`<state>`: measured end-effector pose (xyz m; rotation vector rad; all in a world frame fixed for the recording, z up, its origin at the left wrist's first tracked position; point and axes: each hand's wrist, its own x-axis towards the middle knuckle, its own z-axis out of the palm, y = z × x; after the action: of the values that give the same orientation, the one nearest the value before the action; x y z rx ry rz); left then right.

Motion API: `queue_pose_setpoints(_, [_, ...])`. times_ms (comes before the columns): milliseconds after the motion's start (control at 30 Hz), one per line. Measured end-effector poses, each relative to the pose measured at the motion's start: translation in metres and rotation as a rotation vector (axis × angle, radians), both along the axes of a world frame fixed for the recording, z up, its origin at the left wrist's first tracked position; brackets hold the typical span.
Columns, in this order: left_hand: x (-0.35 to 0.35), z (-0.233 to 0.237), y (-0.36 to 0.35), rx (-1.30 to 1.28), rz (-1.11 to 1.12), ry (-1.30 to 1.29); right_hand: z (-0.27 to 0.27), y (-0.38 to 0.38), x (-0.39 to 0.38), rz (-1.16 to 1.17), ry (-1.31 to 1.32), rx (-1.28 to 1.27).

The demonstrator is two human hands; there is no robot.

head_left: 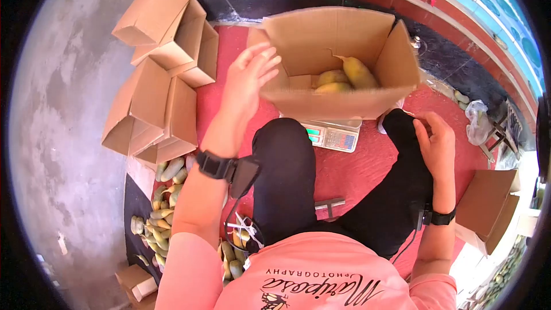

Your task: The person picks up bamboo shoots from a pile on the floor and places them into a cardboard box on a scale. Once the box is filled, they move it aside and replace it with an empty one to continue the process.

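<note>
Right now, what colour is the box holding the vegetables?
The box is brown; best in the head view.

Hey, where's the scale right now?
In the head view, the scale is near the middle, slightly right of centre, on the red floor. It sits between the knees, under the near side of the open box.
</note>
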<state>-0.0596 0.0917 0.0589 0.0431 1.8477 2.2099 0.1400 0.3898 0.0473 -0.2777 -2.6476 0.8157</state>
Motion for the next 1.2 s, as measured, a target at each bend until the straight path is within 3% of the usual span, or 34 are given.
queue_pose_setpoints(100, [0.019, -0.001, -0.056, -0.081, -0.069, 0.094, 0.0, 0.003, -0.001, -0.016, -0.005, -0.025])
queue_pose_setpoints(233, [0.061, -0.037, -0.152, -0.264, -0.036, -0.042, -0.006, 0.005, 0.0, 0.001, 0.004, 0.023])
queue_pose_setpoints(400, [0.154, -0.123, -0.279, -0.58, 0.274, -0.428, -0.017, 0.016, 0.0, 0.035, -0.064, 0.052])
queue_pose_setpoints(500, [0.235, -0.19, -0.338, -0.737, 0.319, -0.495, -0.025, 0.025, 0.0, 0.016, -0.108, 0.055])
queue_pose_setpoints(567, [0.294, -0.237, -0.37, -0.935, 0.194, -0.582, -0.024, 0.025, -0.001, 0.007, -0.167, 0.066])
queue_pose_setpoints(633, [0.337, -0.248, -0.369, -1.15, -0.039, -0.6, -0.025, 0.024, -0.004, 0.039, -0.169, 0.091])
queue_pose_setpoints(733, [0.398, -0.31, -0.383, -1.125, -0.201, -0.768, -0.027, 0.022, -0.007, 0.049, -0.179, 0.117])
queue_pose_setpoints(867, [0.418, -0.307, -0.363, -1.233, -0.096, -0.694, -0.029, 0.023, -0.012, 0.075, -0.168, 0.193])
queue_pose_setpoints(933, [0.413, -0.317, -0.359, -1.148, 0.093, -0.721, -0.028, 0.02, -0.014, 0.085, -0.177, 0.208])
queue_pose_setpoints(1000, [0.402, -0.322, -0.352, -1.102, 0.135, -0.713, -0.025, 0.017, -0.014, 0.082, -0.212, 0.223])
queue_pose_setpoints(1067, [0.385, -0.319, -0.336, -0.961, 0.342, -0.874, -0.028, 0.02, -0.014, 0.075, -0.229, 0.226])
queue_pose_setpoints(1133, [0.401, -0.39, -0.366, -0.849, 0.286, -0.91, -0.029, 0.021, -0.014, 0.064, -0.241, 0.228])
queue_pose_setpoints(1200, [0.405, -0.416, -0.373, -0.843, 0.203, -0.857, -0.03, 0.02, -0.015, 0.052, -0.232, 0.242])
